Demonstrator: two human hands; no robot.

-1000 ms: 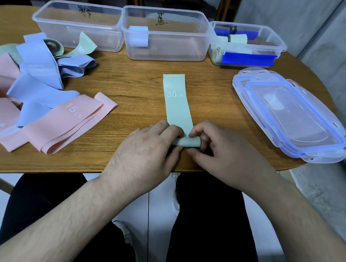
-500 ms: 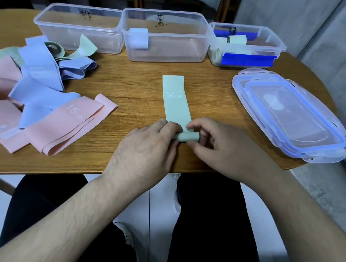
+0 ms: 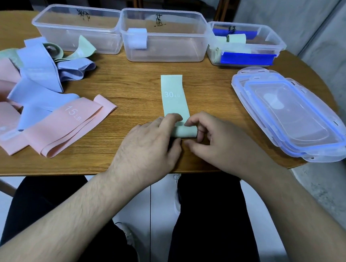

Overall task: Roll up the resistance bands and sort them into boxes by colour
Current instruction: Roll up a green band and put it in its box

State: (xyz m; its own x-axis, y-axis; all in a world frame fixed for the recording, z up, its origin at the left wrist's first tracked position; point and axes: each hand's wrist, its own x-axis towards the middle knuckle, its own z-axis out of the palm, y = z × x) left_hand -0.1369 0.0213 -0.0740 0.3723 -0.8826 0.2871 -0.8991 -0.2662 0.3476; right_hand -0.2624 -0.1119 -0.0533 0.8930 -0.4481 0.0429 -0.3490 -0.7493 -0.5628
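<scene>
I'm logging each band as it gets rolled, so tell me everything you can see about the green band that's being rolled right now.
The green band is a pale mint strip of smooth, stretchy-looking material, printed "30 LB" in white. It lies flat on the wooden table, running away from the person. Its near end is wound into a small tight roll lying crosswise. The left hand and the right hand pinch that roll from either side; the far end lies free.
</scene>
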